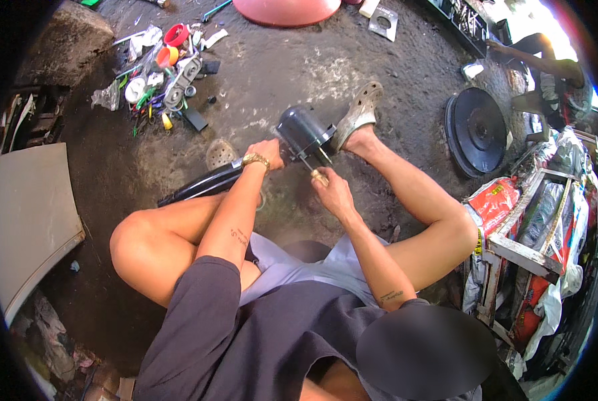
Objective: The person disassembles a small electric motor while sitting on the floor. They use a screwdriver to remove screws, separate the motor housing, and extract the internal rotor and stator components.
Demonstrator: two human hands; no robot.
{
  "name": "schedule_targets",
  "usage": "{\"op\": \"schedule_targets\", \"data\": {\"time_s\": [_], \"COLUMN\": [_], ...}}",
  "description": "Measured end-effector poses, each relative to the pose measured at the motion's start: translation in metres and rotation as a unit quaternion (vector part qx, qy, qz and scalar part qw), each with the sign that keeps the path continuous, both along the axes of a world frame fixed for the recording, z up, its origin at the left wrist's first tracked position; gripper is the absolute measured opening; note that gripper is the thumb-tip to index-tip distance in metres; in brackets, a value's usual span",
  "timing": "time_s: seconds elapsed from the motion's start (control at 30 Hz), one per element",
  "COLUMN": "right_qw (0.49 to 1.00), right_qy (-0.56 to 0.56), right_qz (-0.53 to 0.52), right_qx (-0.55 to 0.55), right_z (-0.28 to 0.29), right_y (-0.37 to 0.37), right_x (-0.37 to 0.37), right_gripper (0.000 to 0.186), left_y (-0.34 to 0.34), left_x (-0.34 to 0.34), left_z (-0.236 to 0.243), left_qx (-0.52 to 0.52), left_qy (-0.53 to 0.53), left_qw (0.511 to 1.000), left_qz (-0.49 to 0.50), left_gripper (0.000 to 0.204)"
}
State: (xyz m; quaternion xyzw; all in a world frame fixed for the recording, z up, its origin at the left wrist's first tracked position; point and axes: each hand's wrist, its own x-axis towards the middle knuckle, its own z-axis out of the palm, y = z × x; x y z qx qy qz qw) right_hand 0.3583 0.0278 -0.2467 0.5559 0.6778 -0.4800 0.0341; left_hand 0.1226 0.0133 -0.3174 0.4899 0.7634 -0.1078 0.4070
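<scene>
A black cylindrical housing (299, 128) with a side flange and thin rods lies between my legs, tilted, beside my right clog. My left hand (267, 152), with a gold-coloured band at the wrist, is closed around a long glossy black tube (202, 182) just left of the housing; the tube's end is hidden by my fingers. My right hand (332, 190) grips a small tool with a pale handle (319, 176), its thin shaft reaching toward the underside of the housing.
A pile of tapes, tools and small parts (168, 80) lies front-left. A black disc (476, 130), bundled packages in a frame (526, 254) and another person's arm (546, 67) are at right. A pink rounded object (285, 10) sits ahead, a beige panel (31, 220) at left.
</scene>
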Motion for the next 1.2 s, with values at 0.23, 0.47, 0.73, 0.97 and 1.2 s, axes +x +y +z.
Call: {"op": "schedule_targets", "data": {"time_s": [0.23, 0.47, 0.73, 0.97, 1.2], "right_qw": [0.999, 0.997, 0.994, 0.959, 0.914], "right_qy": [-0.029, -0.037, -0.045, -0.097, -0.084], "right_qz": [0.030, 0.067, 0.087, 0.190, 0.344], "right_qx": [-0.007, -0.018, 0.050, 0.187, 0.199], "right_z": [0.010, 0.005, -0.003, -0.010, -0.013], "right_y": [-0.004, -0.007, -0.018, -0.033, 0.009], "right_x": [-0.008, -0.014, -0.021, -0.035, -0.024], "right_gripper": [0.040, 0.042, 0.038, 0.023, 0.021], "left_y": [0.003, 0.003, 0.004, 0.003, 0.004], "left_x": [-0.001, -0.001, -0.001, 0.000, -0.002], "left_z": [-0.001, 0.000, 0.007, 0.006, 0.000], "left_qx": [-0.012, -0.010, -0.013, -0.012, -0.013], "left_qy": [-0.004, -0.004, -0.005, 0.000, -0.001], "left_qw": [1.000, 1.000, 1.000, 1.000, 1.000], "left_qz": [-0.012, -0.009, -0.013, -0.010, -0.012], "left_gripper": [0.060, 0.058, 0.056, 0.057, 0.055]}}
